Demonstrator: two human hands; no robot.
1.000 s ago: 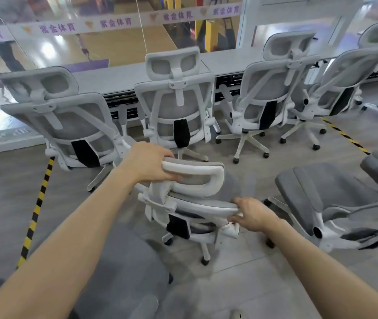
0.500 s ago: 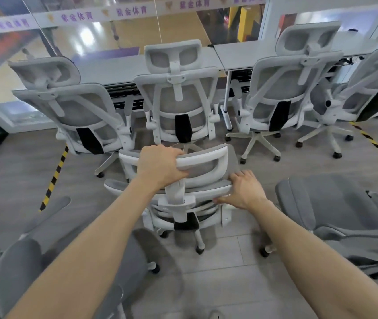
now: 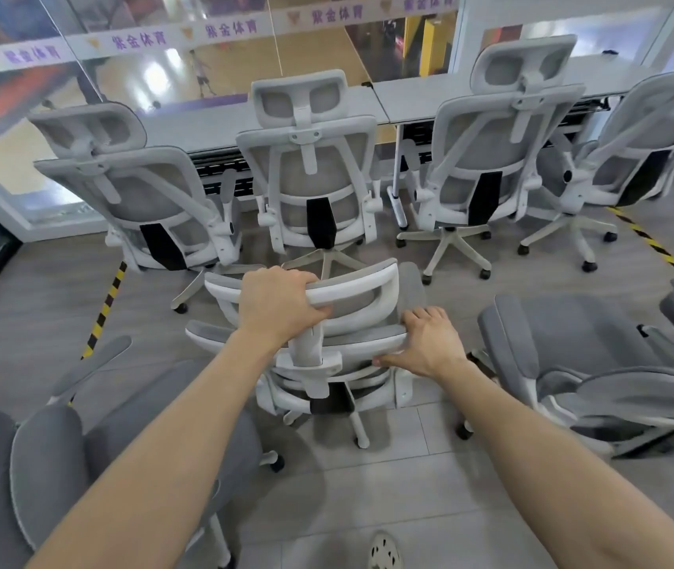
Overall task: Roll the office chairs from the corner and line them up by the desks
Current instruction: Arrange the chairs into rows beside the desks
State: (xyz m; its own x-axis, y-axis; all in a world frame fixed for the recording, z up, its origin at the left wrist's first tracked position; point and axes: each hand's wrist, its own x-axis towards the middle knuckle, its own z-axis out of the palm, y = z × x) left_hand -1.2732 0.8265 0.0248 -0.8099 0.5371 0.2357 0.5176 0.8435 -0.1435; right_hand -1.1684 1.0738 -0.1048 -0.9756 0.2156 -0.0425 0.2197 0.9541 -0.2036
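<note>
A white-framed grey mesh office chair stands on the floor right in front of me, its back toward me. My left hand grips the top bar of its headrest. My right hand holds the right end of the backrest's upper edge, thumb under it. Beyond it, several matching chairs stand in a row with their backs to me, facing the long grey desks.
More grey chairs crowd both sides: one at lower left and reclined ones at right. Yellow-black floor tape runs at left and at far right. A glass wall stands behind the desks. My shoe shows at the bottom.
The chair has turned so its back squarely faces me and sits closer to the row. My right hand moved from the chair's side up onto the backrest edge.
</note>
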